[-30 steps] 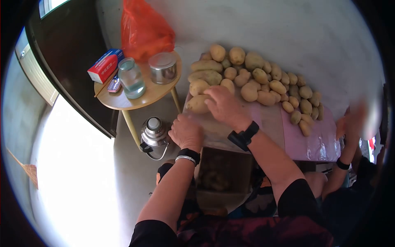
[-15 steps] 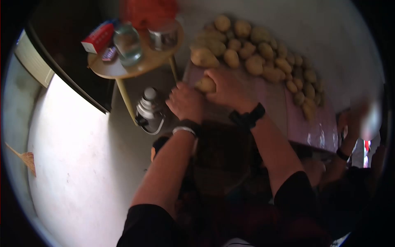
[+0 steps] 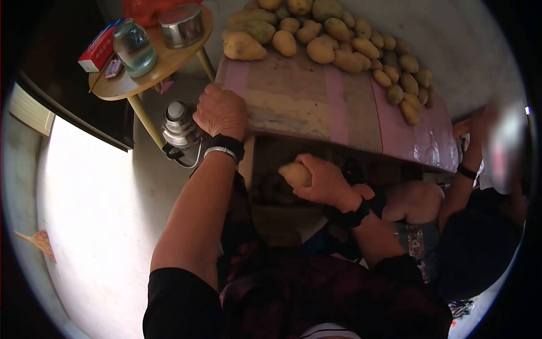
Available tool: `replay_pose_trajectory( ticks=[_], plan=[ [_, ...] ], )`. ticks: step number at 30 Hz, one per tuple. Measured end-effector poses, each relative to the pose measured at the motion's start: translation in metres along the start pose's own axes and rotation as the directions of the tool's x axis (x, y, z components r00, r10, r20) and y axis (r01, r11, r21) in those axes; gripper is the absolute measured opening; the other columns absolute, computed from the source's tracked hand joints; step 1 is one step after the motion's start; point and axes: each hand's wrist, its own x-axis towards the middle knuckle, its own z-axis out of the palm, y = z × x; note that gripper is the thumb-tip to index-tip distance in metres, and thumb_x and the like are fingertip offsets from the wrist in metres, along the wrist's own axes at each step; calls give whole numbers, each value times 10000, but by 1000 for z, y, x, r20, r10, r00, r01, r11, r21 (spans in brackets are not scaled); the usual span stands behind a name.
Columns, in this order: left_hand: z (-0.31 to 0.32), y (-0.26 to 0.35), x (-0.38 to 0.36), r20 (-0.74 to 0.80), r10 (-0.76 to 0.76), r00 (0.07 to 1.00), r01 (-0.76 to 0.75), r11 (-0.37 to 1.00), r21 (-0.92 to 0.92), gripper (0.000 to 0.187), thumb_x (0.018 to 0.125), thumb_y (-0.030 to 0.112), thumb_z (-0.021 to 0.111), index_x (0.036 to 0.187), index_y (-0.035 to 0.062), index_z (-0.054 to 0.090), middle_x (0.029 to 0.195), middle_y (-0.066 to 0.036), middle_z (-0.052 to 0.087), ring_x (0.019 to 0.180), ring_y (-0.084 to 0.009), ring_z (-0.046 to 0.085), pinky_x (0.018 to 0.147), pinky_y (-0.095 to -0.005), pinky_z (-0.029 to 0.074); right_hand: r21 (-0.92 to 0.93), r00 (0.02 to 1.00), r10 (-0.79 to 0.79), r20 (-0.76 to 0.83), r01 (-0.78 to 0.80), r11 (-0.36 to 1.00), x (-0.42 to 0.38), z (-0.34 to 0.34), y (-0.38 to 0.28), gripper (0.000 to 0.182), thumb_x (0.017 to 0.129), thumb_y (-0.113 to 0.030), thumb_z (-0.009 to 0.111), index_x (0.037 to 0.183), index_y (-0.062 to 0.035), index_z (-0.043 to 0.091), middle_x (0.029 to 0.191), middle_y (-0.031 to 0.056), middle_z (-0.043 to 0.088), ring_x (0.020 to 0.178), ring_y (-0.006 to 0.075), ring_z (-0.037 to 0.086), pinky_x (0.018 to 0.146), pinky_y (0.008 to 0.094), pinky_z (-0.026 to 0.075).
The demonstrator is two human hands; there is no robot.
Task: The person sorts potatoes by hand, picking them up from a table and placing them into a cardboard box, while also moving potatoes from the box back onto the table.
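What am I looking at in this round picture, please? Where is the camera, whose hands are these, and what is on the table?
The camera sits on a person's head and looks down, so the picture is round and bent. The two bare arms from below are that person's own. The right hand grips a potato below the table edge, above a dark box. The left hand rests on the table corner. A heap of potatoes lies along the far side. At left, a small round stool carries a glass jar, a metal tin and a red carton. Another person sits at right.
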Motion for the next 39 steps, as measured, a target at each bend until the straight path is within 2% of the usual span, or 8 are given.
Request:
replay_pose_trajectory(
  ticks=[6, 10, 12, 14, 23, 29, 31, 39],
  plan=[
    [1, 1, 1, -19, -16, 1000, 17, 1000, 17, 199, 807, 207, 494, 861, 45, 598, 888, -137, 649, 872, -321, 626, 748, -435, 455, -407, 950, 312, 35, -271, 872, -9, 15, 52, 394, 692, -252, 657, 1011, -53, 536, 916, 158, 608, 850, 347, 595, 717, 417, 481],
    [4, 0, 0, -25, -16, 1000, 17, 998, 60, 192, 823, 198, 481, 858, 45, 592, 870, -133, 647, 844, -309, 629, 742, -440, 458, -128, 983, 173, 69, -163, 978, 15, -40, -10, 232, 735, -188, 621, 904, -40, 564, 847, 158, 596, 780, 335, 595, 669, 424, 468],
    [5, -1, 1, -55, -13, 998, 15, 999, 49, 214, 835, 213, 480, 820, 28, 586, 839, -173, 646, 798, -347, 630, 711, -439, 479, -107, 987, -30, -159, 13, 994, 41, -54, -22, 191, 735, -156, 606, 871, -31, 557, 826, 161, 585, 763, 343, 583, 657, 433, 456],
    [4, -1, 1, -56, -17, 998, 20, 999, 48, 210, 833, 208, 478, 819, 29, 587, 840, -169, 647, 799, -349, 629, 715, -443, 474, -219, 892, -220, -394, 142, 965, 83, -52, -17, 190, 727, -136, 605, 880, -35, 553, 796, 152, 580, 763, 346, 576, 672, 438, 457],
    [-4, 3, 2, 26, -68, 997, 68, 998, -2, 189, 806, 182, 481, 854, 33, 585, 872, -153, 646, 841, -340, 620, 752, -453, 453, -361, 692, -550, -467, 418, 833, 226, -33, -48, 511, 678, -99, 671, 1133, -33, 447, 1126, 175, 490, 1030, 369, 481, 859, 410, 410],
    [-1, 0, 0, 10, -51, 999, 51, 998, -48, 190, 811, 187, 483, 882, 32, 566, 903, -153, 641, 878, -329, 612, 782, -449, 435, -365, 770, -505, -391, 373, 853, 251, -31, -49, 534, 648, -139, 690, 1129, -26, 488, 1102, 169, 531, 1061, 345, 490, 911, 414, 399],
    [-4, 1, 0, 36, -48, 998, 49, 998, -32, 190, 813, 191, 486, 880, 30, 561, 900, -158, 639, 879, -328, 612, 782, -452, 434, -350, 915, -333, -228, 242, 905, 241, -41, -67, 530, 625, -148, 681, 1111, -29, 507, 1047, 163, 558, 1041, 337, 504, 887, 405, 414],
    [2, -1, -3, -51, 38, 998, -35, 999, 42, 193, 819, 218, 502, 832, 37, 566, 828, -158, 642, 803, -335, 631, 717, -449, 468, -121, 932, -276, -237, 253, 960, 221, -41, -43, 519, 650, -205, 685, 1096, -7, 507, 1000, 181, 595, 947, 327, 568, 799, 381, 454]
  ],
)
